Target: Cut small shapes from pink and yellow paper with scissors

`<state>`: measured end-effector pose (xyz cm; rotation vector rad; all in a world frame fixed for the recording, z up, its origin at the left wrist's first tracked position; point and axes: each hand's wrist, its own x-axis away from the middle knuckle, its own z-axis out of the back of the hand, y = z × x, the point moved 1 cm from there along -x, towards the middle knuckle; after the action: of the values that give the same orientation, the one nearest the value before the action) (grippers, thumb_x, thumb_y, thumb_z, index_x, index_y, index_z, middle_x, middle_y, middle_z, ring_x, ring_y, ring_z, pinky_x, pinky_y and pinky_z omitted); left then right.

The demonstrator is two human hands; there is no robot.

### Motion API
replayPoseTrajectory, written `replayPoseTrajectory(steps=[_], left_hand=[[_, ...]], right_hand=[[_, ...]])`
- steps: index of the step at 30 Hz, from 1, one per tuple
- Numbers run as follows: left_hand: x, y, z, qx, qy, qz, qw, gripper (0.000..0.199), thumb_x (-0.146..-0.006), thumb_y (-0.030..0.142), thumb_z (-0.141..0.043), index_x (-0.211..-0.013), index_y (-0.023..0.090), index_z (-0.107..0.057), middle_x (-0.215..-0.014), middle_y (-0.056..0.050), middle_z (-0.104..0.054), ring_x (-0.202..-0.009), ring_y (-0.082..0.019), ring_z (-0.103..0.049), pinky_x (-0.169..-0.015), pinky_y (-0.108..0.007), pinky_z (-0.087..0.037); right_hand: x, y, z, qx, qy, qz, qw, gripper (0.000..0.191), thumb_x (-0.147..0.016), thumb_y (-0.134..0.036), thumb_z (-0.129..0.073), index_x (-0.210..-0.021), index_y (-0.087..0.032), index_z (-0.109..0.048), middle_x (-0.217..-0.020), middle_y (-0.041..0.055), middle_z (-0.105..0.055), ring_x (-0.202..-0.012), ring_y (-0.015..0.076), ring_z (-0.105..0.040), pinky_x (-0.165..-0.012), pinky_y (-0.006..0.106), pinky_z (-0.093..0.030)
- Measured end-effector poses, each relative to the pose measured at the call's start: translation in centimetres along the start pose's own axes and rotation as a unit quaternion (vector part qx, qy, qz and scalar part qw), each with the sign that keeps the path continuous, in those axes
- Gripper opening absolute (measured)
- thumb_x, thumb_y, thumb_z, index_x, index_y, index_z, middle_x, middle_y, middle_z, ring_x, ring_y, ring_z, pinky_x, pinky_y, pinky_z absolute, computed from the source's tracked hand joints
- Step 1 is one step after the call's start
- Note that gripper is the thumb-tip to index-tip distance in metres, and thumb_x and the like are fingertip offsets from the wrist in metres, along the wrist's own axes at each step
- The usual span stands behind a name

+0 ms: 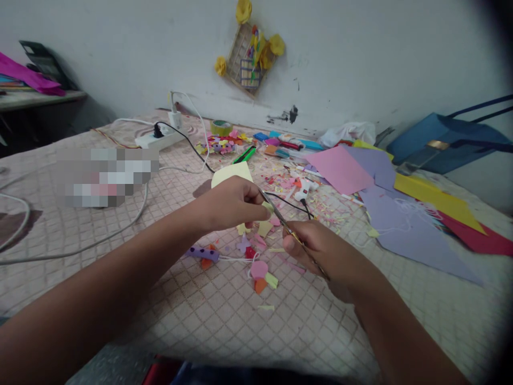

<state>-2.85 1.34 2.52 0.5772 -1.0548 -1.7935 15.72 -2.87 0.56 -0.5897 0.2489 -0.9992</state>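
Scissors (277, 210) meet a small yellow paper piece (267, 205) above the table.
Left hand (241, 202) pinches the paper piece; right hand (320, 243) grasps the scissors, handles partly hidden. Colored scraps (259, 269) lie below on the checked cloth (208, 315); green cutter (245, 154) beyond left hand, purple sheet (409, 240) off to the right.
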Motion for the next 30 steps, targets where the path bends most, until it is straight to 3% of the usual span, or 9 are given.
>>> replayPoseTrajectory(steps=[6, 16, 30], left_hand=[[-0.08, -0.04, 0.05, 0.003, -0.006, -0.005, 1.0, 0.013, -0.064, 0.023, -0.058, -0.055, 0.014, -0.056, -0.046, 0.003, -0.056, -0.044, -0.008, -0.048, -0.043, -0.019, -0.033], [-0.16, -0.16, 0.04, -0.009, -0.003, -0.01, 1.0, 0.013, -0.064, 0.023, -0.058, -0.054, 0.014, -0.057, -0.045, 0.003, -0.055, -0.043, -0.008, -0.047, -0.042, -0.019, -0.032], [-0.04, -0.16, -0.03, 0.02, -0.004, -0.024, 1.0, 0.013, -0.066, 0.023, -0.059, -0.056, 0.014, -0.056, -0.046, 0.003, -0.056, -0.043, -0.007, -0.047, -0.042, -0.018, -0.033]], right_hand=[[-0.02, -0.04, 0.1, 0.001, -0.006, -0.008, 1.0, 0.045, -0.084, -0.058, -0.039, -0.063, -0.018, -0.039, -0.057, -0.0033, -0.041, -0.051, 0.0103, -0.036, -0.046, 0.023, -0.024], [-0.14, -0.06, 0.29, 0.014, -0.03, -0.02, 0.999, 0.049, -0.085, -0.061, -0.034, -0.066, -0.017, -0.046, -0.064, 0.0005, -0.051, -0.055, 0.0124, -0.043, -0.047, 0.025, -0.025], [-0.06, -0.13, 0.55, -0.018, -0.022, -0.022, 0.999, 0.047, -0.084, -0.059, -0.037, -0.062, -0.018, -0.044, -0.06, -0.0014, -0.044, -0.054, 0.0114, -0.038, -0.047, 0.025, -0.025]])
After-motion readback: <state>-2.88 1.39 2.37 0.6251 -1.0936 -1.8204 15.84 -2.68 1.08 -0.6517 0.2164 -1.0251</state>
